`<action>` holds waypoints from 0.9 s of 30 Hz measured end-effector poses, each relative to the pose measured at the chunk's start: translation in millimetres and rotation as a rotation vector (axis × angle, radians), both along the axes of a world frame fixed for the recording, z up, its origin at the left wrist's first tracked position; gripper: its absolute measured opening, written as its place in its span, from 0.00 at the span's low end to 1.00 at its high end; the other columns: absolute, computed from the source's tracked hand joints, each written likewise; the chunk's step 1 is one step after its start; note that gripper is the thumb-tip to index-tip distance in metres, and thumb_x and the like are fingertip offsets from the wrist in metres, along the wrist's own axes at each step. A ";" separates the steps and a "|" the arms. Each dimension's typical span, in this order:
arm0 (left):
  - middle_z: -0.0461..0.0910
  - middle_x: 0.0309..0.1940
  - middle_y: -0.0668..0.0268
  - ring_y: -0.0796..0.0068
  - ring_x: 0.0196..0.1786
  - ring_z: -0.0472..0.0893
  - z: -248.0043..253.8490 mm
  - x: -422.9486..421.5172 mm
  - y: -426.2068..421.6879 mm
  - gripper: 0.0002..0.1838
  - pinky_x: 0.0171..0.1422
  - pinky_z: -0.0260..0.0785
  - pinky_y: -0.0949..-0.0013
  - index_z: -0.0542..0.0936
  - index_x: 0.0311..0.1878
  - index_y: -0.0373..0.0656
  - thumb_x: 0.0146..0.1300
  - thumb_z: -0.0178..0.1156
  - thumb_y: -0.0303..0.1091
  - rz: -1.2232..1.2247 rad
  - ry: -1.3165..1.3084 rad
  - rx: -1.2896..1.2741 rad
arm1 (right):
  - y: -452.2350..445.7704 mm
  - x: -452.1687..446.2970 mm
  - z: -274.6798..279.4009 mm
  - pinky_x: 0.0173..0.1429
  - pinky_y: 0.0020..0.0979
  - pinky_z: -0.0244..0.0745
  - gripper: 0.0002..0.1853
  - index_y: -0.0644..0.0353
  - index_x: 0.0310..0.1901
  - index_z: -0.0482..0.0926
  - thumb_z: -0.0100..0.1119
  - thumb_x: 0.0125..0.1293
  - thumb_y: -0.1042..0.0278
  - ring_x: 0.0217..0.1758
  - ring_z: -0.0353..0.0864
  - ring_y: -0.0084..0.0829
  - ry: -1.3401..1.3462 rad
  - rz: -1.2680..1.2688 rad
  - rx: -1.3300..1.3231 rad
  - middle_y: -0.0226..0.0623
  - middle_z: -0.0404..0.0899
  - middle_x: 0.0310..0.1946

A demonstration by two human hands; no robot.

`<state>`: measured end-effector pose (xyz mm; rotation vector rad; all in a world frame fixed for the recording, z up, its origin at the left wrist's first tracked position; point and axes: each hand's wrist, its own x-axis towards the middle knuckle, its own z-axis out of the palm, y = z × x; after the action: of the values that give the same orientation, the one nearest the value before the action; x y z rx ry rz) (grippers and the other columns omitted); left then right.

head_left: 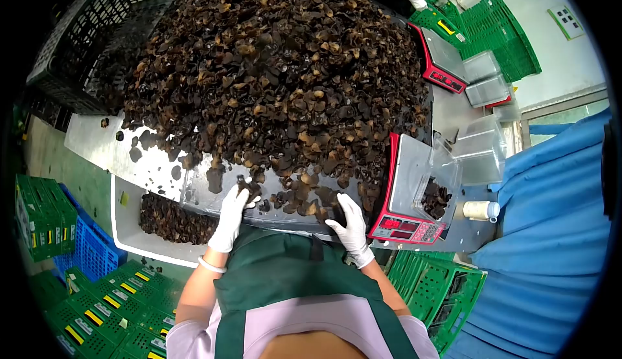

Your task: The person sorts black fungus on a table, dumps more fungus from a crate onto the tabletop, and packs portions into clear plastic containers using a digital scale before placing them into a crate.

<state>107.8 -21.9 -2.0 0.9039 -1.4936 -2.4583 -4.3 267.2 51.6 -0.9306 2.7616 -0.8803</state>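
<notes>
A large heap of dark brown wood ear mushrooms (278,67) covers the metal table (155,165). At the table's front edge my left hand (233,213), in a white glove, has its fingers closed on a dark mushroom piece (248,189). My right hand (350,223), also gloved, rests at the front edge with thumb and fingers apart, beside loose mushroom pieces (314,200). Right of it stands a red scale (405,184), and a clear plastic box (437,190) with some mushrooms lies on the scale's right side.
A white bin (126,220) with mushrooms stands front left, a black crate (71,55) back left. Green crates (103,307) fill the lower left. Stacked clear boxes (479,152), a second scale (444,58) and a white bottle (479,211) are right. A co-worker's gloved hand (416,0) shows behind.
</notes>
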 end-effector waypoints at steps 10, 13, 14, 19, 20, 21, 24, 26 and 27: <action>0.80 0.49 0.67 0.72 0.51 0.79 -5.8 18.0 -16.5 0.16 0.54 0.70 0.67 0.76 0.55 0.46 0.66 0.55 0.38 0.180 -0.038 0.248 | -12.5 1.4 -8.0 0.68 0.44 0.62 0.50 0.55 0.68 0.63 0.76 0.41 0.53 0.66 0.63 0.54 0.105 -0.057 0.033 0.52 0.63 0.65; 0.80 0.49 0.68 0.73 0.51 0.79 -8.2 22.8 -17.8 0.16 0.53 0.69 0.69 0.76 0.55 0.46 0.66 0.55 0.39 0.168 0.016 0.427 | -36.2 -11.7 -2.9 0.71 0.48 0.57 0.54 0.53 0.69 0.62 0.76 0.38 0.44 0.69 0.58 0.60 0.061 0.087 0.175 0.55 0.59 0.68; 0.80 0.51 0.63 0.69 0.53 0.79 -11.4 23.2 -17.8 0.17 0.56 0.71 0.65 0.75 0.57 0.45 0.67 0.55 0.38 0.169 0.046 0.460 | -43.6 -14.3 -14.4 0.72 0.51 0.53 0.56 0.51 0.69 0.62 0.72 0.36 0.35 0.70 0.54 0.64 0.090 0.167 0.154 0.56 0.56 0.69; 0.76 0.57 0.54 0.58 0.59 0.77 3.6 19.6 -13.5 0.19 0.63 0.71 0.58 0.72 0.59 0.41 0.69 0.54 0.38 0.104 0.130 0.633 | -93.8 -11.1 -20.7 0.70 0.52 0.52 0.50 0.31 0.71 0.59 0.64 0.43 0.30 0.72 0.50 0.60 0.184 0.392 0.421 0.47 0.53 0.72; 0.76 0.57 0.55 0.58 0.60 0.76 1.3 19.9 -12.1 0.19 0.64 0.70 0.57 0.73 0.59 0.41 0.69 0.54 0.38 0.105 0.145 0.669 | -96.4 -10.9 -24.4 0.69 0.51 0.54 0.48 0.31 0.70 0.60 0.63 0.45 0.32 0.71 0.52 0.59 0.194 0.391 0.438 0.45 0.54 0.72; 0.76 0.57 0.55 0.59 0.61 0.76 -3.7 19.9 -11.1 0.18 0.65 0.69 0.57 0.73 0.58 0.40 0.69 0.53 0.38 0.104 0.162 0.703 | -98.2 -12.1 -30.1 0.68 0.51 0.56 0.46 0.30 0.70 0.61 0.63 0.47 0.33 0.71 0.53 0.58 0.206 0.388 0.455 0.43 0.56 0.71; 0.76 0.58 0.57 0.61 0.63 0.73 -10.8 19.0 -7.6 0.18 0.68 0.65 0.57 0.73 0.58 0.39 0.71 0.51 0.40 0.110 0.199 0.754 | -90.0 -13.7 -43.0 0.58 0.44 0.68 0.29 0.36 0.61 0.72 0.62 0.56 0.47 0.64 0.63 0.48 0.251 0.391 0.326 0.36 0.65 0.65; 0.75 0.58 0.58 0.60 0.64 0.72 -7.5 18.6 -4.4 0.20 0.68 0.65 0.58 0.72 0.59 0.38 0.72 0.50 0.41 0.128 0.205 0.764 | -89.3 -13.0 -45.7 0.56 0.42 0.70 0.27 0.36 0.60 0.73 0.61 0.57 0.51 0.63 0.65 0.43 0.250 0.399 0.328 0.33 0.66 0.64; 0.75 0.58 0.58 0.60 0.64 0.72 -4.1 18.0 -2.9 0.20 0.68 0.65 0.58 0.72 0.59 0.38 0.72 0.50 0.41 0.132 0.205 0.764 | -89.8 -12.7 -45.6 0.55 0.39 0.72 0.25 0.37 0.58 0.74 0.61 0.57 0.56 0.61 0.66 0.41 0.253 0.379 0.348 0.32 0.67 0.63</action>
<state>125.8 -24.8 -6.1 0.7603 -0.3868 -2.9221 -17.0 177.4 6.0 -1.5008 2.6587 -0.2271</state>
